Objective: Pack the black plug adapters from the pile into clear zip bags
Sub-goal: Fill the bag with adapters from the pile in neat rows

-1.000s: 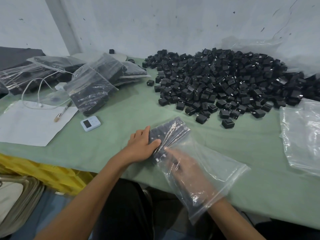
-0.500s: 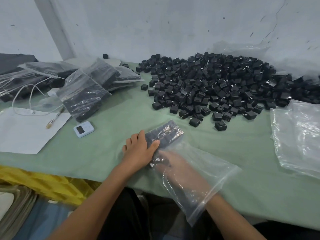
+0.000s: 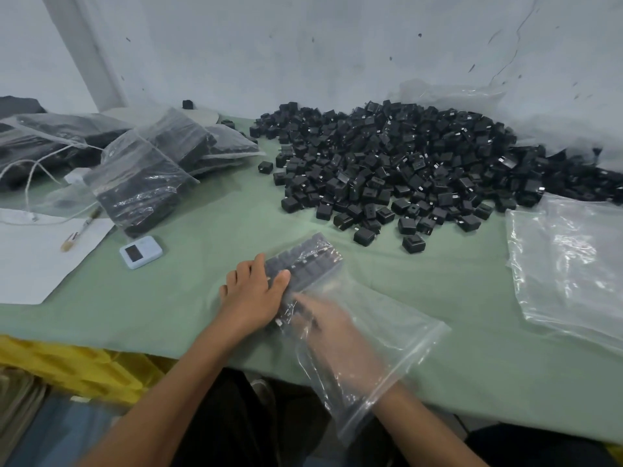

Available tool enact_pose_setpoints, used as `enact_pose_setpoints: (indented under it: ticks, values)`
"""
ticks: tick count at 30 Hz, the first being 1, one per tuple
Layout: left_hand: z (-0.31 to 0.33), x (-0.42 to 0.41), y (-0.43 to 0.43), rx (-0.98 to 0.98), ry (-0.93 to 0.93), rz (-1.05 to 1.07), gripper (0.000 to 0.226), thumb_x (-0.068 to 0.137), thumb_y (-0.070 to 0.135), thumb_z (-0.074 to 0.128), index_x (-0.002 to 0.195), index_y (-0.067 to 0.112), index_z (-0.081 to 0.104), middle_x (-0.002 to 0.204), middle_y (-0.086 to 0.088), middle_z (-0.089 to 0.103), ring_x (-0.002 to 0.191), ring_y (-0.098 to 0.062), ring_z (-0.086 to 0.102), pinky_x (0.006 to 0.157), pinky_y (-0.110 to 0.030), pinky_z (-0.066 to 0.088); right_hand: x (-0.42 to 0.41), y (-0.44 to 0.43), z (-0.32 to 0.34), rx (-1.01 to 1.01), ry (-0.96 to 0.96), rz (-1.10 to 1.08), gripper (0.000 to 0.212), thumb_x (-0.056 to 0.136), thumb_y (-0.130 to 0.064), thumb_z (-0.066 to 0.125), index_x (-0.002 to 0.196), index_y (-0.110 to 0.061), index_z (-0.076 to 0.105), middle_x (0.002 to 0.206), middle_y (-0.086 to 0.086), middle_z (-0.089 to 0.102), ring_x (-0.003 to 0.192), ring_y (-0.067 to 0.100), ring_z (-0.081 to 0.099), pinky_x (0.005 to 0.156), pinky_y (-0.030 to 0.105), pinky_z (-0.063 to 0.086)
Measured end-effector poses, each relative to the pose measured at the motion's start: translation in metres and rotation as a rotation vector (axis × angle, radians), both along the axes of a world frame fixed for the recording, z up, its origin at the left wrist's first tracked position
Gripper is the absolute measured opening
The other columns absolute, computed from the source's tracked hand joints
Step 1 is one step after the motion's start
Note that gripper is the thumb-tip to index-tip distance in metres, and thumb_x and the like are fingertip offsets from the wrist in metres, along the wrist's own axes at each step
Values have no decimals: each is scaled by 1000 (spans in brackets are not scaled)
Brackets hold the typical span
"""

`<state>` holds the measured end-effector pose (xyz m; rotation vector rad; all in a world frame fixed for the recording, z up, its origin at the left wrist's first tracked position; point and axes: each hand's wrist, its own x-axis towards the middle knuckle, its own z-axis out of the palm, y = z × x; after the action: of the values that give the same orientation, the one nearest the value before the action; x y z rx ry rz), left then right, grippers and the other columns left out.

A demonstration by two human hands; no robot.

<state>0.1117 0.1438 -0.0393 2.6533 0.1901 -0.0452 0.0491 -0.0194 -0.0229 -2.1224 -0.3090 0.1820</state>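
A clear zip bag [image 3: 387, 335] lies on the green table in front of me, its far end filled with rows of black plug adapters [image 3: 305, 264]. My left hand [image 3: 253, 294] rests flat against the bag's left side, thumb on top of the adapters. My right hand [image 3: 333, 335] is inside the bag, seen blurred through the plastic, fingers at the near adapters; whether it holds one I cannot tell. The big pile of loose black adapters [image 3: 397, 166] spreads across the back of the table.
Several filled zip bags [image 3: 141, 183] are stacked at the back left. A small white device [image 3: 141, 252], a sheet of paper [image 3: 33, 261] with a pen and a white cable lie left. Empty clear bags [image 3: 569, 264] lie right. Yellow material [image 3: 67, 365] sits below the table edge.
My right hand has shifted a little inside the bag toward the adapters. The left hand stays against the bag's side. The camera view has moved slightly.
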Motion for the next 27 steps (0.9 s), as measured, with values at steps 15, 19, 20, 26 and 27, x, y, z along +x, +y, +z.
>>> enact_pose_setpoints:
  ticks: [15, 19, 20, 26, 27]
  values:
    - [5, -6, -19, 183, -123, 55, 73, 94, 70, 25, 149, 21, 26, 155, -8, 25, 142, -29, 20, 110, -51, 22, 4, -5, -17, -179, -164, 33, 42, 99, -11, 55, 140, -18, 55, 131, 9, 63, 121, 26, 57, 103, 34, 43]
    - [2, -4, -23, 235, -277, -141, 56, 102, 51, 24, 153, 29, 21, 157, 1, 26, 146, -17, 19, 114, -46, 15, 5, -7, -20, -232, -142, 86, 47, 97, -9, 54, 144, -16, 50, 136, 11, 57, 125, 28, 51, 101, 30, 38]
    - [1, -2, -23, 215, -259, -136, 54, 103, 50, 25, 152, 28, 25, 155, 2, 32, 143, -16, 25, 114, -44, 15, 5, -9, -18, -220, -138, 100, 47, 97, -9, 53, 144, -16, 50, 135, 11, 56, 124, 26, 51, 100, 28, 37]
    - [0, 4, -28, 282, -217, -63, 55, 103, 51, 21, 151, 25, 29, 152, 0, 38, 139, -22, 34, 115, -44, 19, 19, 12, 0, -139, -146, 69, 38, 99, 2, 39, 135, 5, 49, 137, 23, 52, 124, 19, 49, 107, 21, 33]
    - [0, 4, -28, 287, -212, -62, 55, 103, 51, 21, 151, 25, 29, 152, 0, 37, 138, -22, 34, 114, -43, 19, 23, 19, 1, -168, -84, 21, 43, 99, 7, 30, 140, 7, 41, 146, 27, 43, 135, 27, 43, 114, 25, 28]
